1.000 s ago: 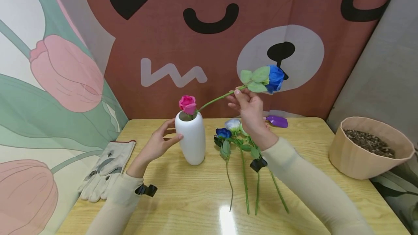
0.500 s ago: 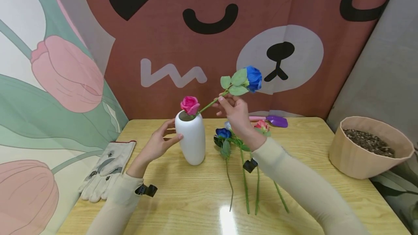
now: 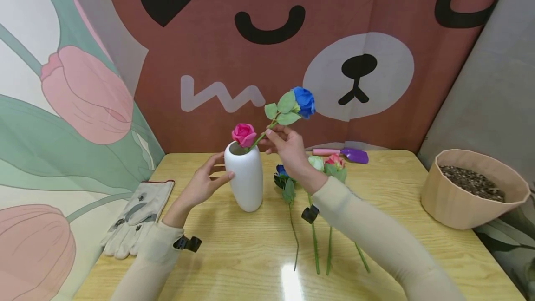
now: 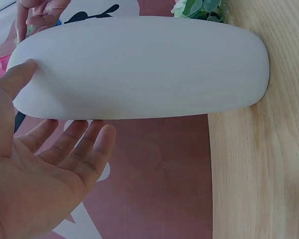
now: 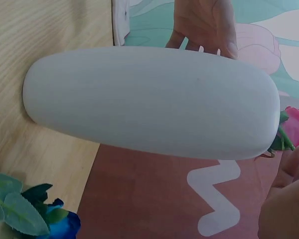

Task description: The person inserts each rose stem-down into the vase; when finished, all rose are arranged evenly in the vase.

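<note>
A white vase (image 3: 244,185) stands upright on the table, a pink rose (image 3: 244,135) showing above its mouth. My left hand (image 3: 200,184) holds the vase from the left, thumb on its near side and fingertips along the far side; the left wrist view shows this thumb (image 4: 21,75) near the rim. Between thumb and fingers my right hand (image 3: 290,152) pinches the green stem of a blue rose (image 3: 304,102). That rose leans up to the right, its lower stem inside the vase mouth and hidden there. The right wrist view shows the right hand (image 5: 286,199) beside the rim.
Right of the vase lie several more flowers: a dark blue rose (image 3: 283,181), a white bloom (image 3: 316,163) and a coral-pink one (image 3: 335,160). Behind them is a purple hand shovel (image 3: 355,155). A pot of soil (image 3: 447,208) stands far right, work gloves (image 3: 138,217) at left.
My right hand has moved left and down, carrying the blue rose closer to the vase, its stem now steeper and deeper in the mouth. The left hand and vase have stayed put.
</note>
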A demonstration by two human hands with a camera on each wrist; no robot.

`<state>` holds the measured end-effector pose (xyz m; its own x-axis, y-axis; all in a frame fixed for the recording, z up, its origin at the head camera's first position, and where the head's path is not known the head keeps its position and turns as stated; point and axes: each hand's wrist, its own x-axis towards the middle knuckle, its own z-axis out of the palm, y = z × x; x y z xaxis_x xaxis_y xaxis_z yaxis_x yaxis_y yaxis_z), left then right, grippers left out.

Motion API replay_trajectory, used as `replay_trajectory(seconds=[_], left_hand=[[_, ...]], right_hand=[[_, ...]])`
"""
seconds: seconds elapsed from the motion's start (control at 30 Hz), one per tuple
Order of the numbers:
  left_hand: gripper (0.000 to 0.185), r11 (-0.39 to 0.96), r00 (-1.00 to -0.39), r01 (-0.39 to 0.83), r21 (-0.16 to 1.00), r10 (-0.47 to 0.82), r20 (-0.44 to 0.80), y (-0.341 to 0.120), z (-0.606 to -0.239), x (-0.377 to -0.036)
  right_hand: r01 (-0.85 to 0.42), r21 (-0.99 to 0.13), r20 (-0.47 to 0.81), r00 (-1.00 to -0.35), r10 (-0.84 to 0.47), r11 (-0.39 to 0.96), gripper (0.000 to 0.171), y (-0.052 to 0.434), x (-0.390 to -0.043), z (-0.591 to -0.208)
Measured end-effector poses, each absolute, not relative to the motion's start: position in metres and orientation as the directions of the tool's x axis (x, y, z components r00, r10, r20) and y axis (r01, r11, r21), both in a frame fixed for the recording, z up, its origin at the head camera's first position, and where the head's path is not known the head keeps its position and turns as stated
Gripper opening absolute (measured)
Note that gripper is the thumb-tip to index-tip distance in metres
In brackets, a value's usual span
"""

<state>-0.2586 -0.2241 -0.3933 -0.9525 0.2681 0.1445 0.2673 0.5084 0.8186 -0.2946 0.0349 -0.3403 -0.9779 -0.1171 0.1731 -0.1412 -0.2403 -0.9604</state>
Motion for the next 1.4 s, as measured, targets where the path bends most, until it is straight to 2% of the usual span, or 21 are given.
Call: replay_trajectory(seconds=[0.2, 0.43, 0.7, 1.07, 1.4], left_hand=[[0.072, 0.517, -0.953, 0.265, 0.814, 0.267, 0.141, -0.224, -0.393, -0.259], [0.071, 0.511, -0.955, 0.261, 0.819, 0.263, 0.14, -0.223, -0.393, -0.258], [0.071, 0.52, -0.953, 0.268, 0.811, 0.265, 0.145, -0.224, -0.393, -0.258], [0.071, 0.517, -0.956, 0.258, 0.816, 0.26, 0.137, -0.223, -0.392, -0.258], [0.071, 0.513, -0.953, 0.266, 0.816, 0.269, 0.142, -0.223, -0.393, -0.258]], right_hand=[[-0.13, -0.944, 0.162, -0.983, -0.084, -0.304, 0.016, 0.03, -0.296, -0.342], [-0.147, -0.936, 0.173, -0.983, -0.057, -0.319, 0.015, 0.026, -0.297, -0.342], [-0.148, -0.949, 0.165, -0.986, -0.038, -0.277, 0.013, 0.023, -0.3, -0.343], [-0.117, -0.987, 0.123, -0.991, -0.051, -0.113, 0.021, 0.014, -0.301, -0.343], [-0.191, -0.98, 0.194, -0.979, -0.056, -0.053, 0.023, 0.01, -0.303, -0.35]])
